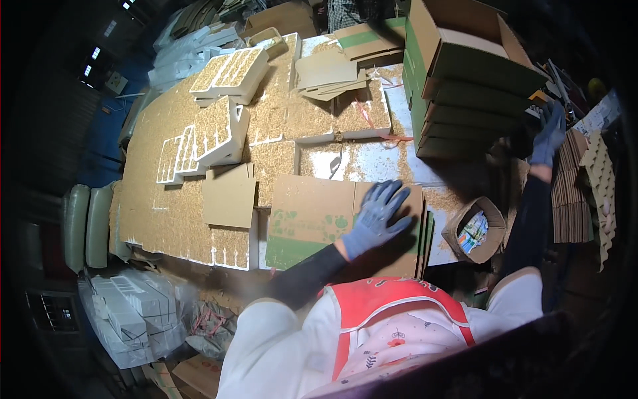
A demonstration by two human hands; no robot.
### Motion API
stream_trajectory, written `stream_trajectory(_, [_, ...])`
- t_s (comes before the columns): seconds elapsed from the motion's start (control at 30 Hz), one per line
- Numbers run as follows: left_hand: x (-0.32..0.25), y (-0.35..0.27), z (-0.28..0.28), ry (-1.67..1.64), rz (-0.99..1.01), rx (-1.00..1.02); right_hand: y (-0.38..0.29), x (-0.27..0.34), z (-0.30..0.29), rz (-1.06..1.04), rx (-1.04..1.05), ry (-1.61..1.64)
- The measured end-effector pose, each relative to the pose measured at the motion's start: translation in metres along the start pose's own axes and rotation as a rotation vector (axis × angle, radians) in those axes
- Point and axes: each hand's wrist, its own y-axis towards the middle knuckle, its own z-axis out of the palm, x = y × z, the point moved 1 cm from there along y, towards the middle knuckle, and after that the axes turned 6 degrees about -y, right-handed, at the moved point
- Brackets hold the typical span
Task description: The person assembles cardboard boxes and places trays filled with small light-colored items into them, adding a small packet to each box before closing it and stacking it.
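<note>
My left hand (376, 219), in a grey-blue work glove, lies with spread fingers on a stack of flattened cardboard boxes (309, 219) with green print. Nothing is held in it. My right hand (548, 132), gloved alike, reaches out at the far right beside a tall stack of green and brown cartons (473, 109). Close to its fingertips is a small orange object (538, 97); whether the hand grips it is unclear. Below that arm, an open cardboard box (476, 229) holds colourful printed packets (472, 232).
White foam trays (219, 124) filled with yellowish husk-like grain cover much of the table. Loose cardboard sheets (326, 70) lie across some trays. Folded cardboard (570, 194) and an egg-tray sheet (600, 184) stand at right. Plastic-wrapped foam boxes (134, 314) are at lower left.
</note>
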Motion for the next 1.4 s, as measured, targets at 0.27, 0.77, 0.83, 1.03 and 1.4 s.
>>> stream_trajectory(0.27, [0.141, -0.093, -0.104, 0.623, -0.719, -0.014, -0.347, 0.142, 0.059, 0.18, 0.889, -0.725])
stream_trajectory(0.77, [0.119, -0.185, -0.301, -1.98, -0.615, 0.291, -0.329, 0.228, 0.15, 0.414, 0.761, -0.079])
stream_trajectory(0.83, [0.049, -0.145, -0.288, -1.464, -0.583, 0.406, -0.334, 0.229, 0.173, -0.155, 0.426, -0.254])
stream_trajectory(1.03, [-0.019, -0.122, -0.248, -0.929, -0.449, 0.466, -0.344, 0.313, 0.187, 0.297, 0.64, 0.371])
stream_trajectory(1.4, [-0.033, -0.105, -0.236, -0.333, -0.117, -0.59, -0.329, 0.335, 0.119, -0.756, 1.298, -0.153])
